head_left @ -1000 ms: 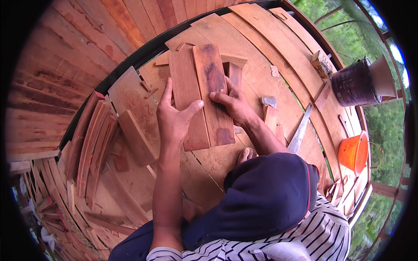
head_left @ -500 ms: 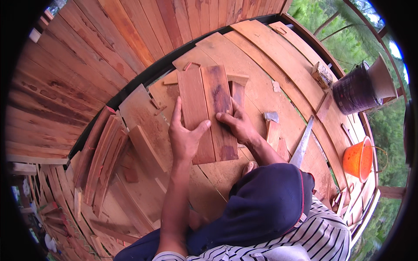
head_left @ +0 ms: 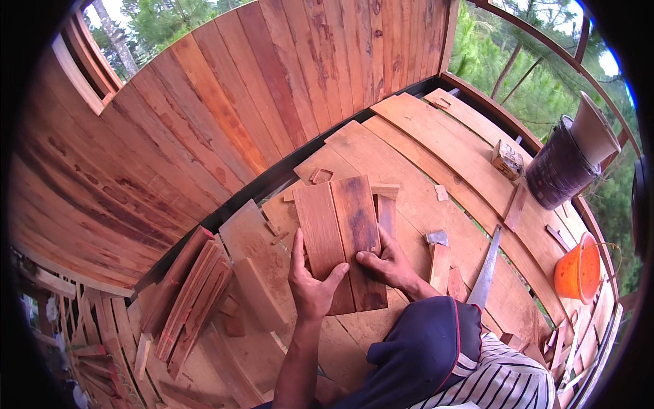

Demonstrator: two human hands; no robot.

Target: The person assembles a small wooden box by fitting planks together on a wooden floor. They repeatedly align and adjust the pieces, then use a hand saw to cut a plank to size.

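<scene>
Just beyond some navy cloth (head_left: 422, 341), the left hand (head_left: 313, 288) is spread wide, its thumb on the face of a plain board (head_left: 321, 235) and its fingers along the outer edge. The right hand (head_left: 395, 266) is curled tighter, thumb on a stained board (head_left: 357, 221), fingers partly hidden at its far edge. Between them the hands clamp both boards side by side over the floor (head_left: 340, 347); whether these touch anything beneath, I cannot tell. Rightward lie an axe head (head_left: 437, 238) and a saw (head_left: 486, 266); leftward, a stack of planks (head_left: 192, 300). Farther off stand an orange bucket (head_left: 578, 271), a dark bucket (head_left: 560, 167), a wooden wall (head_left: 272, 88) and trees (head_left: 501, 61)
</scene>
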